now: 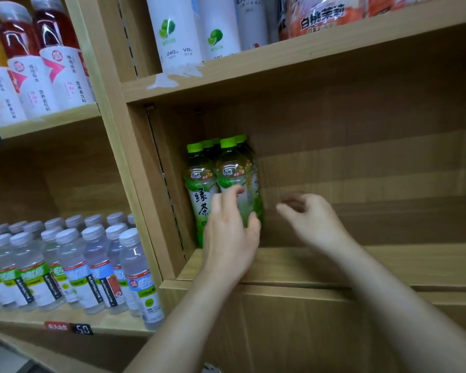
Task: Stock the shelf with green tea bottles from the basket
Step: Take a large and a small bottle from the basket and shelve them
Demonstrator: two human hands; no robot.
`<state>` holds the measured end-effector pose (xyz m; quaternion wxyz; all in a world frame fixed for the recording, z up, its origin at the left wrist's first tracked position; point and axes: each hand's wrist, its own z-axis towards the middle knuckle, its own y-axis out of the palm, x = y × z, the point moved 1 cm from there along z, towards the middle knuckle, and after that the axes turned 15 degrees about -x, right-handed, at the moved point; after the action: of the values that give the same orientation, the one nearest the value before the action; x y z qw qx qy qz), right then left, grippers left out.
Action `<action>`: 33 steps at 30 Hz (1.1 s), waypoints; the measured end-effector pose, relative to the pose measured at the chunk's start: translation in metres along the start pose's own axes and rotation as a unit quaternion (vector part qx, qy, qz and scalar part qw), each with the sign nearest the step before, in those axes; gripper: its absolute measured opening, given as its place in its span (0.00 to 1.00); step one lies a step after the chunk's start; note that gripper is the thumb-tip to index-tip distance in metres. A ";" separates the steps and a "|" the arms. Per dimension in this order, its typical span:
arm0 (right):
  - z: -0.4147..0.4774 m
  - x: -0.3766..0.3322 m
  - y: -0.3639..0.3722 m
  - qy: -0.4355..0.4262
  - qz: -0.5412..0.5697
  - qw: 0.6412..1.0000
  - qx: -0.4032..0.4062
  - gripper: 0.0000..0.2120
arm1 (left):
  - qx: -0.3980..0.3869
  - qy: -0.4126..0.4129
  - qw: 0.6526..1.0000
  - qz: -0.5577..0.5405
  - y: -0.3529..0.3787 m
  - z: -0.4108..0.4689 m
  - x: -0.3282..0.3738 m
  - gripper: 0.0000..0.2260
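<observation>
Several green tea bottles [199,184] with green caps stand upright in the left corner of the middle wooden shelf [361,265]. My left hand [230,232] wraps around the lower body of the front right green tea bottle [234,170], fingers curled on its label. My right hand [310,219] hovers just to the right of the bottles, fingers loosely spread and blurred, holding nothing. The basket is out of view.
Most of the middle shelf to the right of the bottles is bare wood. White lime drink bottles [172,33] stand on the shelf above. In the left bay are clear water bottles [73,262] and red drink bottles [38,63]. A wooden upright [124,162] divides the bays.
</observation>
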<state>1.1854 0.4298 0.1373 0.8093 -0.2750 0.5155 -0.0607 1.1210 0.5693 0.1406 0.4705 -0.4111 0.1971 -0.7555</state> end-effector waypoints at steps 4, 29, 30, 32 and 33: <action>-0.053 -0.003 -0.059 -0.035 0.049 0.996 0.061 0.14 | -0.046 0.155 0.979 -0.122 0.013 0.015 0.063 0.06; -0.629 0.169 -0.266 0.540 -0.173 0.813 0.132 0.22 | -0.544 0.494 0.657 -0.168 0.301 -0.316 0.427 0.09; -0.646 0.181 -0.258 0.561 -0.159 0.805 0.107 0.28 | -0.565 0.498 0.643 -0.138 0.309 -0.332 0.433 0.09; -0.673 0.203 -0.247 0.595 -0.123 0.793 0.050 0.38 | -0.593 0.510 0.618 -0.084 0.325 -0.361 0.445 0.09; -0.685 0.213 -0.244 0.606 -0.104 0.788 0.028 0.42 | -0.597 0.517 0.611 -0.058 0.333 -0.372 0.452 0.10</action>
<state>0.7348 -0.1187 -0.1265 0.3268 -0.2113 0.8664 -0.3129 0.9050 -0.0178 -0.1079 -0.1039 -0.1524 0.7905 -0.5840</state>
